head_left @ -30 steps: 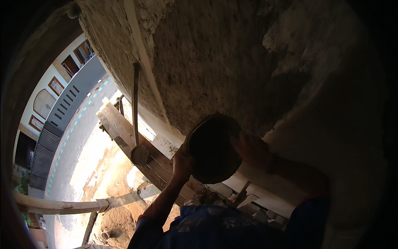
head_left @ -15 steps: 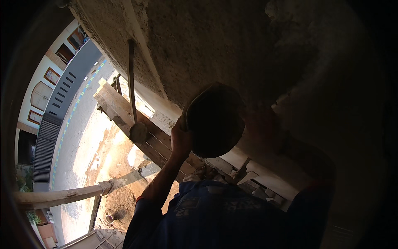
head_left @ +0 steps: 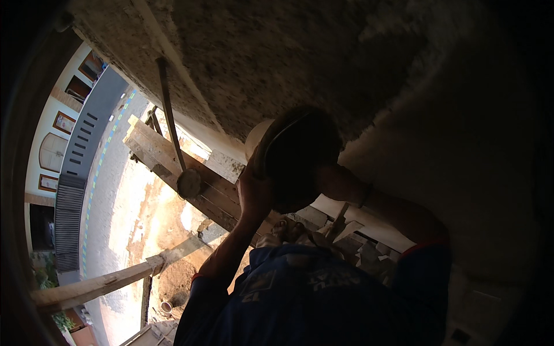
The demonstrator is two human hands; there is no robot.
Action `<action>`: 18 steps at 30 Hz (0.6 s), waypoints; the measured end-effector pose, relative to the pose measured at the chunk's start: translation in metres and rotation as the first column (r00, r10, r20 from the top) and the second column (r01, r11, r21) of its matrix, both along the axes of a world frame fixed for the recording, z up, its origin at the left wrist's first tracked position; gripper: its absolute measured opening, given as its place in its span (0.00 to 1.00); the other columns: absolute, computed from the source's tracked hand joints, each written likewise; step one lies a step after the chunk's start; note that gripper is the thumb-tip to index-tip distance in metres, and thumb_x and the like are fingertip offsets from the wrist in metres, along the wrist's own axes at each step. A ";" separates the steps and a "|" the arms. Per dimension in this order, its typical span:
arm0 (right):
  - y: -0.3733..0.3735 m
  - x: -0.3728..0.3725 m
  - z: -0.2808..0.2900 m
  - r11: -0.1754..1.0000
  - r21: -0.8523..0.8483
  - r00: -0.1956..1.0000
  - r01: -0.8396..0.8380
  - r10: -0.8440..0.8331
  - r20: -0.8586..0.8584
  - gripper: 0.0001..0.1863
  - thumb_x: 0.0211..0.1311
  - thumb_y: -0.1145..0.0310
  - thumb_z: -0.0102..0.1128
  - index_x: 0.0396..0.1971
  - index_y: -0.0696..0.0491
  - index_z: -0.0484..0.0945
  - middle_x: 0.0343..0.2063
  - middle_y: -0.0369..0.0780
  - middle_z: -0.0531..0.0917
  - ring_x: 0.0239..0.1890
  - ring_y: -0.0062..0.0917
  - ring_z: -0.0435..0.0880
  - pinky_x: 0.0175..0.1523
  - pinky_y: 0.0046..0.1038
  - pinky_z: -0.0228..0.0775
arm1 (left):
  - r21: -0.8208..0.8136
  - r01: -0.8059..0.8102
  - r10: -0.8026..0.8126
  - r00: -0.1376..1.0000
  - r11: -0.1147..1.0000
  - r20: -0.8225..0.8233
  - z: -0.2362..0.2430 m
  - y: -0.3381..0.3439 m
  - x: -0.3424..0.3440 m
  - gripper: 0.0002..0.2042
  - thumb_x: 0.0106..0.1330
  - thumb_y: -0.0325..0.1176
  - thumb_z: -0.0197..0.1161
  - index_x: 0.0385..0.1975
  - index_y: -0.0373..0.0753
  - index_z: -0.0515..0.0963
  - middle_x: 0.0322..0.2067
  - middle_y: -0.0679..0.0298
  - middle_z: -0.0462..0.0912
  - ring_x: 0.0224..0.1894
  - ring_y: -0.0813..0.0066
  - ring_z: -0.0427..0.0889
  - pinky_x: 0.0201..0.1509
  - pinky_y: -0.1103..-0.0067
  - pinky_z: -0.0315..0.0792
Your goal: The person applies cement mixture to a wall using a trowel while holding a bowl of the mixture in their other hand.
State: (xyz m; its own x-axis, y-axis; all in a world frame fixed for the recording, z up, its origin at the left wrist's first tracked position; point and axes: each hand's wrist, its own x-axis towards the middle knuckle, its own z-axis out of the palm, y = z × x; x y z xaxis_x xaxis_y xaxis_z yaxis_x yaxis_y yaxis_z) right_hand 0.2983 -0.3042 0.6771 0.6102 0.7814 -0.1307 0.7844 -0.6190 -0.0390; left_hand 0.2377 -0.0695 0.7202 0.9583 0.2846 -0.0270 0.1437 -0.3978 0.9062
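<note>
A dark round bucket (head_left: 300, 155) is held up in front of my chest, tilted, with a pale side showing at its upper left. My left hand (head_left: 255, 193) is closed on its near left edge. Against the bucket's right side is my right hand (head_left: 341, 183), its fingers reaching over the dark opening and lost in shadow. Whether they grip anything there is hidden. The bucket's contents are too dark to make out. Beyond it rises a rough, shaded wall (head_left: 254, 69) with a damp-looking dark patch.
Below on the left, a wooden plank platform (head_left: 210, 187) carries a round-ended piece (head_left: 189, 183) with a long bar leaning on the wall. A timber pole (head_left: 98, 288) crosses the lower left. Sunlit ground (head_left: 127, 213) lies far beneath. Broken rubble (head_left: 369, 254) lies along the wall's foot.
My right hand has come leftward from the wall side onto the bucket's right side. The bucket has tilted, showing more of its pale side. The view has shifted slightly.
</note>
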 end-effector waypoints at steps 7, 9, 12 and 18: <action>0.010 -0.025 0.001 0.721 0.594 0.864 0.356 -0.011 -0.504 0.16 0.63 0.66 0.55 0.49 0.55 0.72 0.36 0.42 0.79 0.30 0.29 0.82 0.35 0.31 0.75 | -0.135 -0.035 0.032 0.999 0.990 -0.024 -0.019 -0.001 -0.007 0.32 0.50 0.25 0.54 0.62 0.41 0.66 0.51 0.51 0.78 0.51 0.61 0.80 0.53 0.70 0.74; 0.006 -0.029 0.055 0.783 0.389 0.803 0.485 -0.222 -0.553 0.16 0.62 0.67 0.56 0.48 0.55 0.72 0.33 0.43 0.81 0.31 0.32 0.83 0.35 0.34 0.76 | -0.245 -0.048 0.063 0.996 0.968 0.056 -0.021 0.003 -0.007 0.28 0.50 0.24 0.57 0.57 0.35 0.69 0.46 0.54 0.80 0.46 0.68 0.80 0.48 0.74 0.75; -0.016 -0.007 0.062 0.957 0.286 0.999 0.051 -0.050 -0.008 0.16 0.61 0.67 0.57 0.47 0.56 0.73 0.26 0.43 0.83 0.29 0.36 0.84 0.35 0.34 0.76 | -0.442 -0.002 0.072 0.987 0.897 0.141 -0.011 0.006 -0.006 0.24 0.49 0.23 0.60 0.51 0.29 0.72 0.41 0.59 0.82 0.40 0.76 0.80 0.44 0.80 0.75; -0.030 -0.005 0.112 0.849 0.360 0.910 0.387 -0.287 -0.300 0.18 0.60 0.64 0.57 0.47 0.56 0.71 0.28 0.46 0.83 0.31 0.40 0.84 0.38 0.40 0.75 | -0.627 -0.032 0.101 0.992 0.778 0.075 0.015 0.001 -0.006 0.25 0.48 0.24 0.63 0.51 0.31 0.72 0.41 0.60 0.80 0.40 0.75 0.80 0.45 0.78 0.75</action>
